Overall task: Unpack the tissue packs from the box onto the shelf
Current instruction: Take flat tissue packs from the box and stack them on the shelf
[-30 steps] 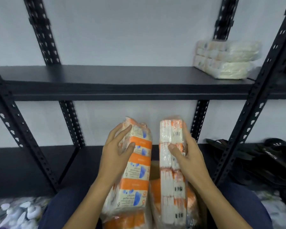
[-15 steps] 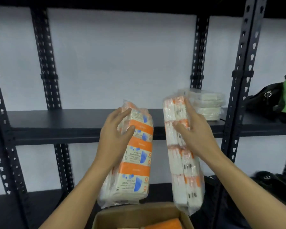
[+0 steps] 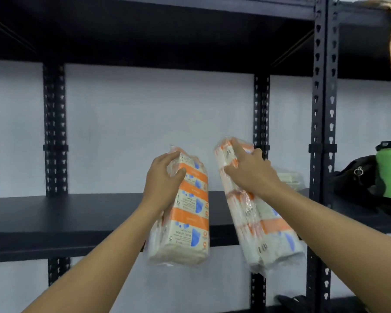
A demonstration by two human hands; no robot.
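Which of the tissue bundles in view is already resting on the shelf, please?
The pale bundle lying flat on the shelf behind the right hand. The two orange-banded bundles are held up, one in each hand.

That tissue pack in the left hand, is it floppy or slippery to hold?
Probably fairly firm: the tissue pack hangs straight below the left hand. Its glossy wrap looks slippery. Likely light, since one hand grips only its top.
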